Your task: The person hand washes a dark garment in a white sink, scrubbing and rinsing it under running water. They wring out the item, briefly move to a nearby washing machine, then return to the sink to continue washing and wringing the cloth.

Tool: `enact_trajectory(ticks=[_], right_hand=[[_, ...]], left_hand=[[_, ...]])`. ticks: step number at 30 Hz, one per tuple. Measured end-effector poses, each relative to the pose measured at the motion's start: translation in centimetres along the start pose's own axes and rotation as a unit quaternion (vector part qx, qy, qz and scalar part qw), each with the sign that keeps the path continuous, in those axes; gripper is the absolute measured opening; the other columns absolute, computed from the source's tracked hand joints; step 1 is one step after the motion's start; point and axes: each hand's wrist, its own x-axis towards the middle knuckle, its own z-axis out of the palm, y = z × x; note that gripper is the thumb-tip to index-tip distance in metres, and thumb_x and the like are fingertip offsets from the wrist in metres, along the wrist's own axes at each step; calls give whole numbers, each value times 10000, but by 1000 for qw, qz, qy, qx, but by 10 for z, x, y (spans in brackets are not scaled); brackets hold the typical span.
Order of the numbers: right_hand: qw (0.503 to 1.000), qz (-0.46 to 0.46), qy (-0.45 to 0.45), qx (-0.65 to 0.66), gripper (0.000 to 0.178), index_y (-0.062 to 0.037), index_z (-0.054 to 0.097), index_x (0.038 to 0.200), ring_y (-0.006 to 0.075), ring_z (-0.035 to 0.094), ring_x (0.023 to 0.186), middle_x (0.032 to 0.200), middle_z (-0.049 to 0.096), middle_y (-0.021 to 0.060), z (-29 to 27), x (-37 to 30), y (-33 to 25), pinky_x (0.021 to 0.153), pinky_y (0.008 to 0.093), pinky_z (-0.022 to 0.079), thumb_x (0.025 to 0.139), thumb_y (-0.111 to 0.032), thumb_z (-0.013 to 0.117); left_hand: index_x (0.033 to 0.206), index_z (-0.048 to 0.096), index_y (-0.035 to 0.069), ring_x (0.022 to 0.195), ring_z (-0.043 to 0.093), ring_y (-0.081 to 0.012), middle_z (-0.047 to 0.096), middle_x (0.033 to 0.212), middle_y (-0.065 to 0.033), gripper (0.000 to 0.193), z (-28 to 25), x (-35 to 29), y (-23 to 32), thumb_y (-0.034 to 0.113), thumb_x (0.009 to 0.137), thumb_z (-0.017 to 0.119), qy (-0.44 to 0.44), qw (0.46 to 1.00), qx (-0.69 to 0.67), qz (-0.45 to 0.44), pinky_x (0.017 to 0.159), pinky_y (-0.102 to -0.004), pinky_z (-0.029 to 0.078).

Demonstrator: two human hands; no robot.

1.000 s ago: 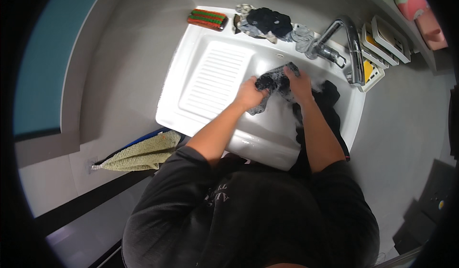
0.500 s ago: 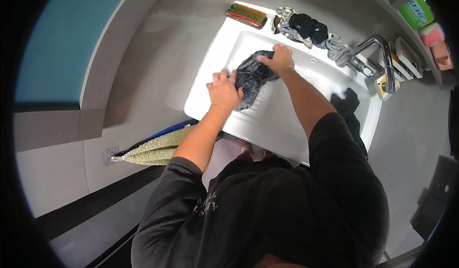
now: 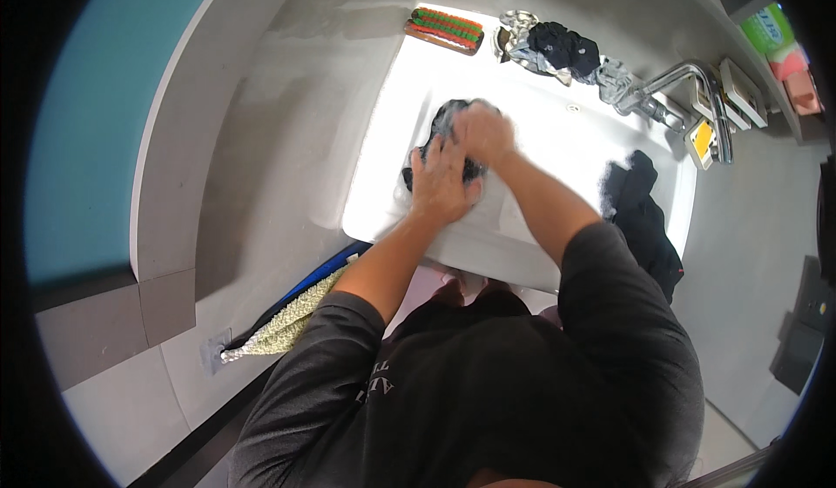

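Observation:
A wet, soapy black garment [image 3: 442, 119] lies bunched on the left side of the white sink [image 3: 544, 175]. My left hand [image 3: 440, 181] rests on its near part, palm down, fingers stretched out and slightly apart. Just beyond it, my right hand [image 3: 485, 133] is curled closed on the far part of the cloth, its fingers blurred by motion. The two hands nearly touch, and they hide much of the garment. Another black garment [image 3: 646, 218] hangs over the sink's right front edge, with some suds at its upper end.
Along the back rim sit a scrubbing brush [image 3: 445, 31] with red and green bristles and small black and grey clothes [image 3: 564, 48]. A chrome faucet [image 3: 684, 74] stands at the back right beside a soap dish [image 3: 699, 142]. Left of the sink hangs a pale green towel [image 3: 292, 321].
My hands have come together: the right moved left and nearer, the left moved right. The soapy garment is bunched smaller beneath them. The view has shifted slightly.

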Motion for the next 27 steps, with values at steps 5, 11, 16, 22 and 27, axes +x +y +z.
enact_trajectory(ticks=[5, 11, 16, 22, 27], right_hand=[[993, -83, 30, -73, 218, -135, 726, 851, 271, 676, 927, 848, 690, 107, 21, 30, 25, 726, 396, 568, 873, -238, 536], [995, -87, -23, -31, 356, -91, 679, 763, 305, 670, 806, 835, 673, 112, 11, -14, -16, 697, 439, 548, 928, -347, 496], [987, -10, 158, 14, 409, -52, 657, 782, 339, 651, 856, 822, 652, 164, 27, 45, 57, 750, 448, 536, 933, -408, 525], [939, 82, 270, 197, 362, -22, 613, 844, 368, 611, 822, 852, 635, 184, 34, 41, 90, 753, 446, 487, 904, -379, 616], [923, -6, 318, 216, 292, -44, 647, 890, 368, 606, 883, 924, 639, 166, 77, 0, 38, 807, 444, 482, 879, -336, 644]], left_hand=[[1469, 358, 60, 1449, 218, -315, 311, 1550, -140, 750, -4, 2, 7, 469, 867, 542, -7, 1000, -1, 21, 1153, -575, 104], [1452, 409, 96, 1423, 279, -306, 378, 1521, -98, 676, -3, 1, 3, 390, 866, 570, -35, 999, 37, 6, 1147, -536, 162], [1277, 562, 86, 1280, 417, -293, 542, 1348, -69, 553, 3, 5, -8, 253, 768, 697, 73, 996, -44, 20, 1071, -502, 263], [1031, 686, 83, 1172, 496, -296, 594, 1278, -92, 308, -74, -26, 3, 202, 747, 666, -55, 998, -9, -12, 972, -481, 367], [1497, 337, 126, 1454, 238, -301, 366, 1522, -142, 812, 4, -2, -23, 595, 863, 528, 7, 998, 35, 46, 1183, -534, 94]])
